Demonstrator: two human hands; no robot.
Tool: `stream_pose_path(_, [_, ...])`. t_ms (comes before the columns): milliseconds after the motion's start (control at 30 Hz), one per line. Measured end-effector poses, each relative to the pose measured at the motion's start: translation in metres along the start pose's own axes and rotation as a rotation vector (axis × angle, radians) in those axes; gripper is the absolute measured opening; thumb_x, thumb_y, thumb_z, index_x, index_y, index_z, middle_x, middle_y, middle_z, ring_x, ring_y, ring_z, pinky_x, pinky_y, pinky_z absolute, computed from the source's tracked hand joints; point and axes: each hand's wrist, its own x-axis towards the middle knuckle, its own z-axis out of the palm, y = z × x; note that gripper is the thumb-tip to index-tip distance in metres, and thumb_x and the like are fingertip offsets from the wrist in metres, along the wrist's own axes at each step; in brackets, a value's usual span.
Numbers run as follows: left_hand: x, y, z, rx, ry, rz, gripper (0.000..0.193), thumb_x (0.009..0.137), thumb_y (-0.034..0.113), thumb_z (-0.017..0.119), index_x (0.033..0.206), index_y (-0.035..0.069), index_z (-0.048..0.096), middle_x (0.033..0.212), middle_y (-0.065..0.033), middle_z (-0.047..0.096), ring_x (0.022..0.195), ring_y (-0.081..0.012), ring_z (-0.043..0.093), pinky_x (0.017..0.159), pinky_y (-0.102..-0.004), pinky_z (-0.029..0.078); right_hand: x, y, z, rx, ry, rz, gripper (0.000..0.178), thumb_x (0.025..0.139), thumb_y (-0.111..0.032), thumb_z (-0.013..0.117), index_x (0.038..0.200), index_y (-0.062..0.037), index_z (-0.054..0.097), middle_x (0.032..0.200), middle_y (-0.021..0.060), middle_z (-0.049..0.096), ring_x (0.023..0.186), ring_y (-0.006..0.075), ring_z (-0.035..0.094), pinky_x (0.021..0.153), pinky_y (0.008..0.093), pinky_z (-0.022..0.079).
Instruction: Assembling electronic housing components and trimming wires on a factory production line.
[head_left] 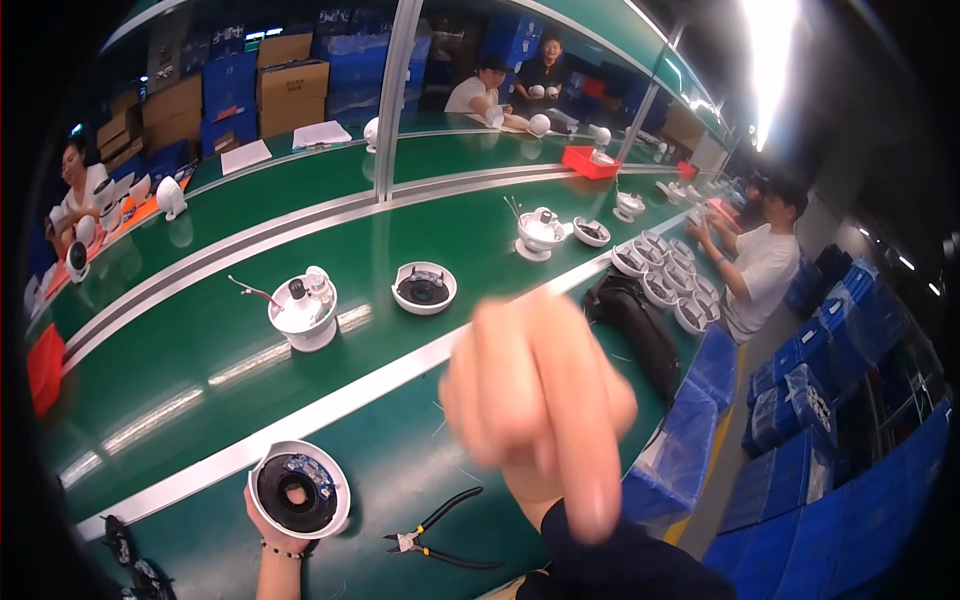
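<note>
My left hand (272,528), with a beaded bracelet at the wrist, holds a round white housing shell (272,492) near the bench's front left. The shell's open side faces up, showing a black lining, a blue circuit board and a central hole. My right hand (530,385) is raised close to the camera, over the bench, its fingers curled and blurred. Whether anything is pinched in it is hidden. Between my hands, diagonal cutters (408,541) with black-and-yellow handles lie spread on the green bench (400,450).
Across a metal strip, the green line carries a white base unit with wires (303,310), an open shell (424,288) and another unit (541,234). Several shells (660,270) cluster right, by a black bundle (635,330). Blue bins (690,430) stand right. Several people work beyond.
</note>
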Motion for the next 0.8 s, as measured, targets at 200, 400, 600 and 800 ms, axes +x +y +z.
stream_pose_path(200, [-0.003, 0.007, -0.007, -0.007, -0.015, -0.056, 0.048, 0.084, 0.044, 0.032, 0.105, 0.007, 0.055, 0.103, -0.0089, 0.058, 0.094, -0.0249, 0.053, 0.083, -0.0391, 0.044, 0.005, 0.015, -0.004, -0.022, -0.074, 0.068, 0.021, 0.073, 0.01, 0.046, 0.08, 0.0033, 0.065, 0.045, 0.0058, 0.038, 0.031, 0.0121, 0.024, 0.03, 0.0274, 0.016])
stream_pose_path(400, [-0.006, 0.016, -0.012, 0.062, -0.026, -0.053, 0.049, 0.084, 0.045, 0.032, 0.105, 0.007, 0.055, 0.103, -0.0082, 0.058, 0.093, -0.0243, 0.054, 0.083, -0.0383, 0.044, 0.022, 0.019, 0.007, 0.101, -0.083, -0.04, 0.02, 0.062, 0.007, 0.05, 0.074, 0.0093, 0.065, 0.047, 0.0111, 0.051, 0.032, 0.0107, 0.034, 0.031, 0.0251, 0.02])
stream_pose_path(600, [-0.008, 0.026, -0.024, 0.013, -0.095, -0.039, 0.057, 0.083, 0.045, 0.025, 0.116, 0.006, 0.049, 0.113, -0.0119, 0.053, 0.105, -0.0286, 0.049, 0.093, -0.0436, 0.038, -0.018, 0.063, -0.013, -0.375, 0.173, 0.332, 0.013, 0.07, -0.001, 0.057, 0.08, 0.0041, 0.064, 0.054, 0.0086, 0.049, 0.045, 0.0173, 0.045, 0.041, 0.0282, 0.033])
stream_pose_path(800, [0.018, 0.018, 0.041, -0.162, -0.291, -0.071, 0.05, 0.087, 0.039, 0.027, 0.112, 0.003, 0.049, 0.11, -0.01, 0.055, 0.098, -0.0228, 0.053, 0.089, -0.0367, 0.041, -0.078, 0.141, -0.023, -1.41, 0.174, 0.781, 0.121, 0.046, -0.048, 0.079, 0.132, 0.006, 0.012, 0.134, 0.0292, 0.018, 0.125, 0.0412, 0.02, 0.101, 0.0443, 0.02])
